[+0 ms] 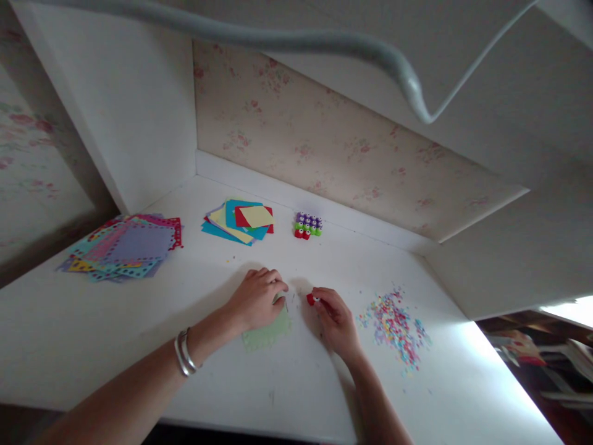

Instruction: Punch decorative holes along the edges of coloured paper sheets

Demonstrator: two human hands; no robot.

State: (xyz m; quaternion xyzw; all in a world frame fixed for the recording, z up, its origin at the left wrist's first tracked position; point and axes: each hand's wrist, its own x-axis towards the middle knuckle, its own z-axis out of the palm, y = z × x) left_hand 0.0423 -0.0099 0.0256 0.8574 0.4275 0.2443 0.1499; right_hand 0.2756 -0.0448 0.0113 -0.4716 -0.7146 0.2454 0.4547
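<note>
A pale green sheet of paper (269,334) with a cut pattern along its edges lies on the white table. My left hand (259,296), a silver bangle on its wrist, is curled over the sheet's upper left part, fingers bent and thumb on the paper; the hand hides that corner. To the right of the sheet, my right hand (337,318) pinches a small red craft punch (311,299) with a white round spot, just above the tabletop and apart from the paper.
Purple, green and red punches (308,225) stand grouped near the back wall. Coloured paper (245,219) is piled beside them, and edge-punched sheets (139,242) are stacked at the left. Paper confetti (398,324) is heaped at the right. A grey cable (324,42) hangs across the top.
</note>
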